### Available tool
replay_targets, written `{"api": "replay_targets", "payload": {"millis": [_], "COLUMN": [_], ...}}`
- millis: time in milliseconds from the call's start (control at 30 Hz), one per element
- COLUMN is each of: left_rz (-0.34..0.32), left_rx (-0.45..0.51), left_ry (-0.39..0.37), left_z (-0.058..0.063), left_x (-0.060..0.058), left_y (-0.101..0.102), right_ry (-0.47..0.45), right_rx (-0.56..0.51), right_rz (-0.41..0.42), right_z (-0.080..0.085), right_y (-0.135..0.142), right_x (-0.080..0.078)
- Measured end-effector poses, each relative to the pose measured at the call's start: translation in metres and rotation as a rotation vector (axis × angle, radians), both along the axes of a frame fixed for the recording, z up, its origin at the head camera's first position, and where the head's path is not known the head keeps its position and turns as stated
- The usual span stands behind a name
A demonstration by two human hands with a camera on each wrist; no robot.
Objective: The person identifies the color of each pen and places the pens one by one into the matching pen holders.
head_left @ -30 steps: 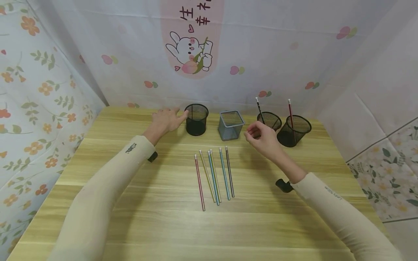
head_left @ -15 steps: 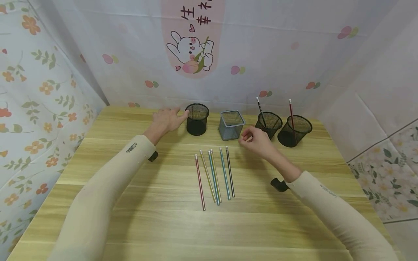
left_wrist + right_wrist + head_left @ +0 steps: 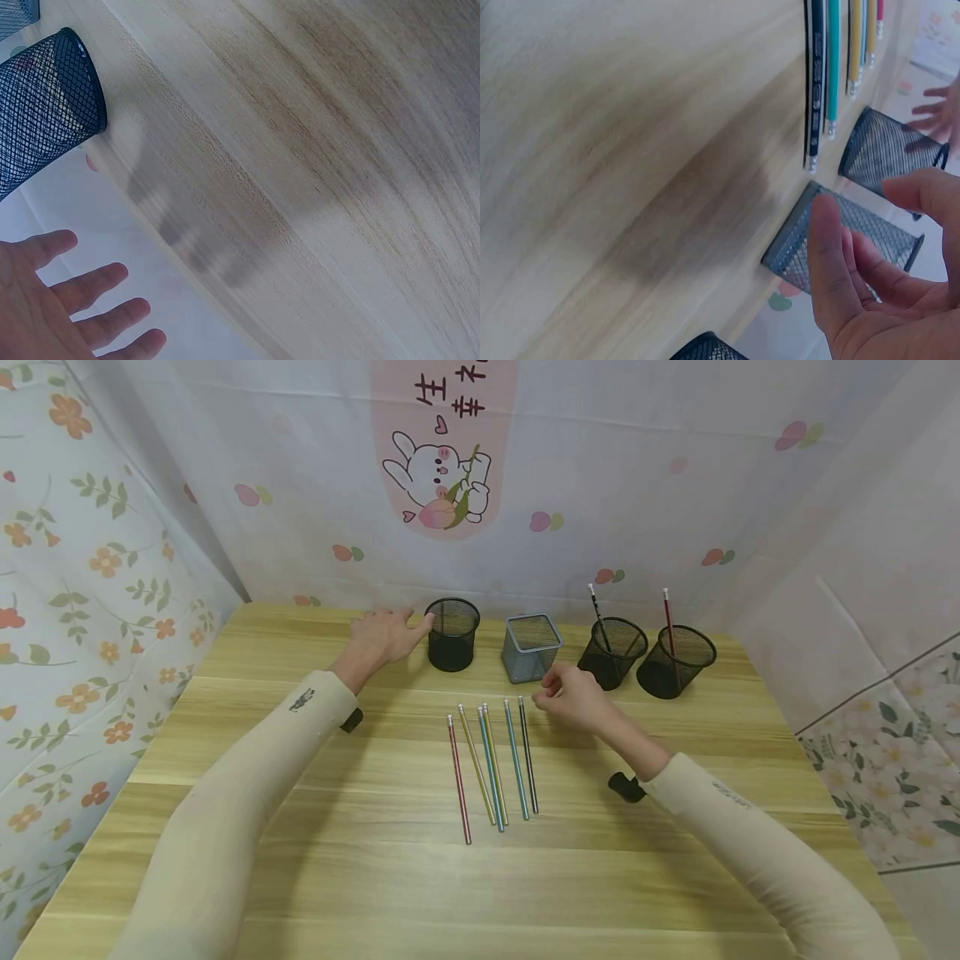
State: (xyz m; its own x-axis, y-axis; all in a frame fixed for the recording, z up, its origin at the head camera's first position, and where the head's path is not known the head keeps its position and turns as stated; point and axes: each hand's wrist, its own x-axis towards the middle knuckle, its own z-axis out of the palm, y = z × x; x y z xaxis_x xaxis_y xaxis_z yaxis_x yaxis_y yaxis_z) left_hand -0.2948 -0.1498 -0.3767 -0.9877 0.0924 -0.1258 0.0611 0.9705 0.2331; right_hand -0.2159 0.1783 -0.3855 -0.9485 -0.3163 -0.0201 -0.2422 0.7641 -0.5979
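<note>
In the head view my left hand [image 3: 382, 633] has its fingers spread, holding nothing, its thumb close to the rim of a round black mesh pen cup [image 3: 451, 653]. The left wrist view shows the same hand [image 3: 67, 307] below that cup [image 3: 45, 105]. My right hand [image 3: 576, 695], empty with fingers loosely bent, hovers in front of a square grey mesh pen holder [image 3: 524, 663]. Left of its fingertips is the eraser end of a black pencil [image 3: 528, 760]. In the right wrist view thumb and index finger of this hand [image 3: 889, 300] stand apart, near the black pencil [image 3: 815, 82].
Left of the black pencil lie blue pencils [image 3: 516, 764], yellow pencils [image 3: 477, 764] and a red pencil [image 3: 459, 781]. Two round black mesh cups [image 3: 600, 667] stand at the back right, holding a dark pencil [image 3: 597, 610] and a red pencil [image 3: 667, 614]. A curtain [image 3: 300, 485] hangs behind.
My right hand has moved left and slightly toward me, from in front of a round cup to near the black pencil's eraser end. The left hand and the pencils have stayed put.
</note>
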Motion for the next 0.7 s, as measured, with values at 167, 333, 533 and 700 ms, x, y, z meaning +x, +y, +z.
{"api": "replay_targets", "payload": {"millis": [167, 333, 533, 700], "left_rz": [0.001, 0.001, 0.003, 0.005], "left_rx": [-0.001, -0.009, -0.007, -0.003], "left_ry": [-0.004, -0.007, -0.003, -0.002], "left_z": [0.001, 0.002, 0.002, 0.001], "left_x": [0.001, 0.002, 0.002, 0.002], "left_y": [0.001, 0.002, 0.002, 0.002], "right_ry": [-0.003, -0.016, -0.032, -0.037], "right_rx": [0.022, 0.030, 0.078, 0.138], "right_rz": [0.016, 0.023, 0.048, 0.069], "right_z": [-0.005, -0.008, -0.014, -0.019], "right_y": [-0.005, -0.008, -0.013, -0.020], "right_x": [0.000, -0.001, -0.003, -0.004]}}
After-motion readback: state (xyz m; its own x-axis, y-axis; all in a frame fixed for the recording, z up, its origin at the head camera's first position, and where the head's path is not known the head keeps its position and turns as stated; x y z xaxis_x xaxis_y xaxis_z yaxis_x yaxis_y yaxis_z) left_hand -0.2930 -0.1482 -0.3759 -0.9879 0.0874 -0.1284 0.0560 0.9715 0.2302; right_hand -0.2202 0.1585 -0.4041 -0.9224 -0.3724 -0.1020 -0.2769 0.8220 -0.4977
